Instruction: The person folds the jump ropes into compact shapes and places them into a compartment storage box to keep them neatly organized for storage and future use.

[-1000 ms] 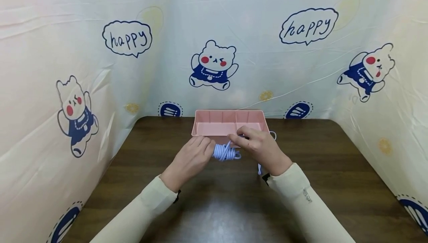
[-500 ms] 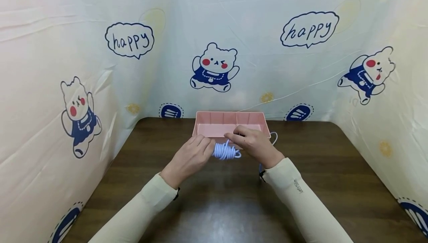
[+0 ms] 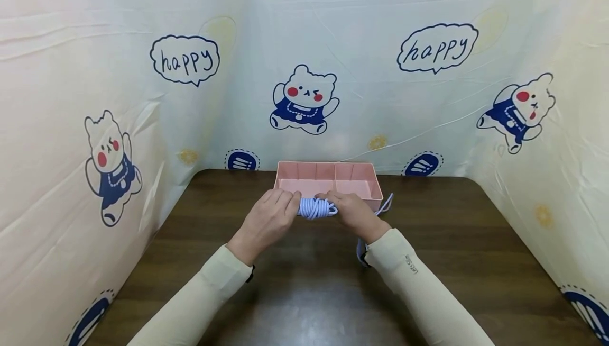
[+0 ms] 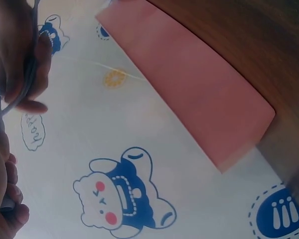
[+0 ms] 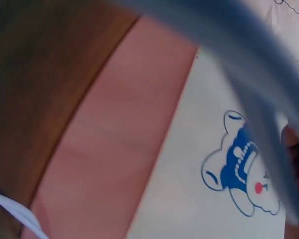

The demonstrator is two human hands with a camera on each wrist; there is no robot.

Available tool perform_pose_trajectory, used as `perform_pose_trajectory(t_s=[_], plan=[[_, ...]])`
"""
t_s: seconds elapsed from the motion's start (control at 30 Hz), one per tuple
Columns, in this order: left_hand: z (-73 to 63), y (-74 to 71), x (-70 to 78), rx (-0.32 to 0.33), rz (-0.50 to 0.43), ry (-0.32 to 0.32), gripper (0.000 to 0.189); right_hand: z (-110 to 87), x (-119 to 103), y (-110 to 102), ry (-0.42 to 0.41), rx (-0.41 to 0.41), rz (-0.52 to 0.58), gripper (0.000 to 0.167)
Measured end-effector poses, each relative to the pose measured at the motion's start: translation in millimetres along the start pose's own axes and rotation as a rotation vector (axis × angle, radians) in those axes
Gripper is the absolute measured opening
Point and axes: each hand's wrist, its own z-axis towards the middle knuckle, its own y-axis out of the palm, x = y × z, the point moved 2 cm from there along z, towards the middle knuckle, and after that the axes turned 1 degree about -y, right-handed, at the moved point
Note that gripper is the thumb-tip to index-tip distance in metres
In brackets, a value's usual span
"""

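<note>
A light blue rope [image 3: 315, 208], wound into a short bundle, is held in front of the box in the head view. My left hand [image 3: 267, 220] grips its left end, with fingers curled round it in the left wrist view. At the right end is my right hand [image 3: 356, 214]; in the left wrist view a loose strand [image 4: 29, 74] runs through its fingers. Slack rope [image 3: 386, 204] loops out beyond the right hand, and more hangs beside that wrist. Blurred strands [image 5: 204, 35] cross close before the right wrist camera.
Behind the hands stands a pink box [image 3: 354, 171] with a divider, its front partly hidden by them. It is on a dark wooden table [image 3: 442, 240]. A pale printed curtain [image 3: 361, 28] encloses the back and sides.
My right hand has come down and left, close against the bundle's right end. The slack loop and hanging rope have shifted. My left hand keeps its grip, almost in place.
</note>
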Motion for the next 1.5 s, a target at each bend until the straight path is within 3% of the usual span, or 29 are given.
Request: perform_pose_trajectory(t_s=[0.13,0.27,0.43,0.6,0.83,1.07,1.3,1.5], plan=[[0.1,-0.4,-3.7,0.003,0.000,-0.022,0.037,-7.5,-3.3,17.7,0.104,-0.022,0.037,0.010],[1.9,1.4,-6.6,-0.019,0.004,-0.034,0.035,-15.4,-9.6,32.0,0.135,-0.073,-0.013,0.009],[1.6,6.5,-9.1,-0.061,-0.006,-0.073,0.038,-21.4,-23.5,39.0,0.051,-0.097,-0.046,0.013],[0.1,12.6,-11.6,-0.079,-0.020,-0.094,0.044,-28.4,-36.0,39.4,-0.001,-0.112,-0.078,0.027],[1.9,20.5,-14.3,-0.092,-0.001,-0.142,0.050,-33.0,-54.2,28.3,-0.088,-0.138,-0.166,0.036],[0.1,32.3,-10.0,-0.115,0.008,-0.186,0.026,-33.0,-73.2,10.6,-0.182,-0.184,-0.340,0.036],[-3.0,40.6,-7.4,-0.150,0.010,-0.202,0.016,-22.7,-101.3,-19.8,-0.264,-0.131,-0.523,0.047],[-2.8,42.4,-2.7,-0.175,0.016,-0.195,0.015,-7.6,-109.5,-51.0,-0.272,-0.197,-0.546,0.048]])
